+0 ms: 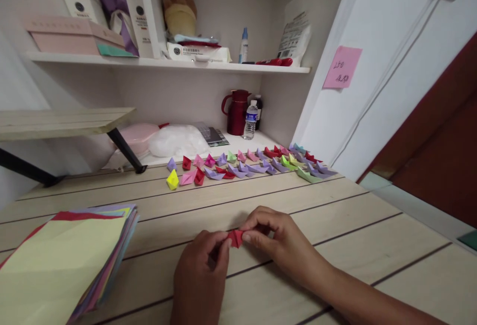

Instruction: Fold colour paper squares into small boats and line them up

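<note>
1. The step in hand looks like shaping a small red folded paper (235, 238): the left hand (203, 270) and right hand (278, 230) work it together, one at each side.
2. The left fingers (217, 238) pinch its left end between thumb and index; the right fingers (254, 222) grip its right end just as narrowly.
3. The paper is between the hands, over the near middle of the bench (179, 215); whether it touches the wood, I cannot tell.
4. My judgement is that the next move calls for light, even pressure or a gentle outward pull, both ends steady, so the creases stay sharp and nothing tears.
5. The visible part runs roughly left to right, from one pinch to the other, which I take as its long axis. A lower point faces the wearer, with a crease near the middle; the covered ends hide its full outline.
</note>
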